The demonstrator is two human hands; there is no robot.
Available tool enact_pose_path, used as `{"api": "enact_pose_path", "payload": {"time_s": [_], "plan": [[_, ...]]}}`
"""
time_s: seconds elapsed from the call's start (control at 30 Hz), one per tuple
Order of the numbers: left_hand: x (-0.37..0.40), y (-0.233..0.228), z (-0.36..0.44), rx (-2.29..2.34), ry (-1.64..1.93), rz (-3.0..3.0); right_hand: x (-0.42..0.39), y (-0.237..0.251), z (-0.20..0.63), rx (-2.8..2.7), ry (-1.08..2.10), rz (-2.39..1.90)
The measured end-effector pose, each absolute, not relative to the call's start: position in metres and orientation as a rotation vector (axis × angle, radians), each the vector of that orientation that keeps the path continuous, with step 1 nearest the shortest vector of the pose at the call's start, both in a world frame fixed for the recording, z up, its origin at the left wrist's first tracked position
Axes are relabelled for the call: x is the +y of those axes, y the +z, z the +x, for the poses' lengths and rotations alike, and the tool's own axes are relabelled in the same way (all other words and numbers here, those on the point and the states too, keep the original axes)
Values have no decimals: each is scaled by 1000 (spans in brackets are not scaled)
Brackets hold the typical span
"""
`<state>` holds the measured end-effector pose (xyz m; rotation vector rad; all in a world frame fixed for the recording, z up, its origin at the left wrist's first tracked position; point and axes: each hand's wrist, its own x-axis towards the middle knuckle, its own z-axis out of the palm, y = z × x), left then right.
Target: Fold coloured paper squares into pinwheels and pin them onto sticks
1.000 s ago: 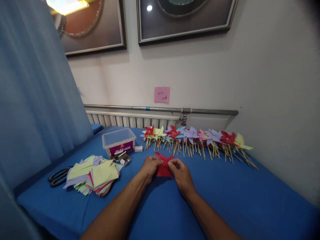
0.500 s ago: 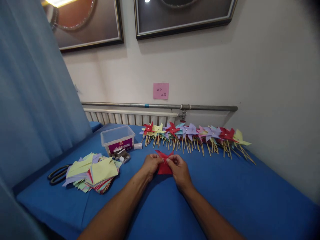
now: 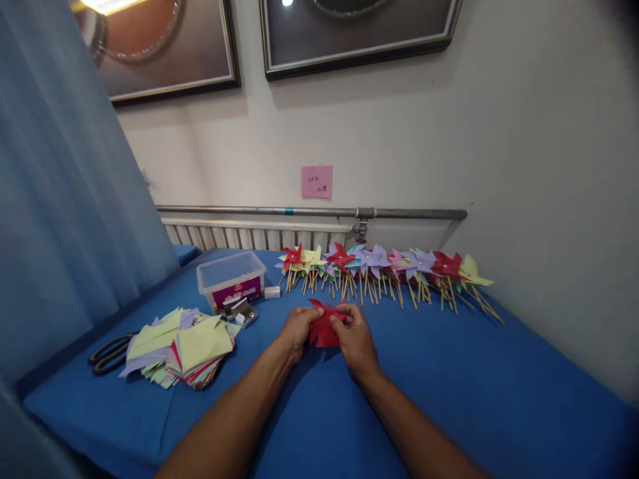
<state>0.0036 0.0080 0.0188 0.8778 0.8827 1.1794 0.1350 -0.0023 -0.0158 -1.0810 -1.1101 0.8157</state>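
So L hand [image 3: 298, 328] & R hand [image 3: 356, 336] pinch red ppr [image 3: 324, 335] w/ fingers.

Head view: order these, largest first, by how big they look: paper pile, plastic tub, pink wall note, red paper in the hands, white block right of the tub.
1. Paper pile
2. Plastic tub
3. Red paper (partly covered) and pink wall note: too close to rank
4. White block

Muted light, glare at top left

I work in dim, soft light. A yellow-white glare burns out part of the left framed picture [image 3: 174, 50]; a small white reflection dots the right framed picture [image 3: 359, 40]. My left forearm [image 3: 239, 406] shades the blue cloth [image 3: 459, 412]. Folds in the red paper [image 3: 324, 334] blur; the upper-right corner darkens.
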Motion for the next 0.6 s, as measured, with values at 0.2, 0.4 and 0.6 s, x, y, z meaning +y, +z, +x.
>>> {"api": "enact_pose_path", "payload": {"time_s": [0.2, 0.4, 0.6], "plan": [[10, 19, 1, 928, 1164, 891, -8, -11, 135, -1150, 919, -1055], [14, 15, -1, 1000, 1154, 971, -12, -5, 134, -1182, 944, -1043], [16, 15, -3, 955, 1195, 928, -15, 2, 133, -1194, 956, -1017]]}}
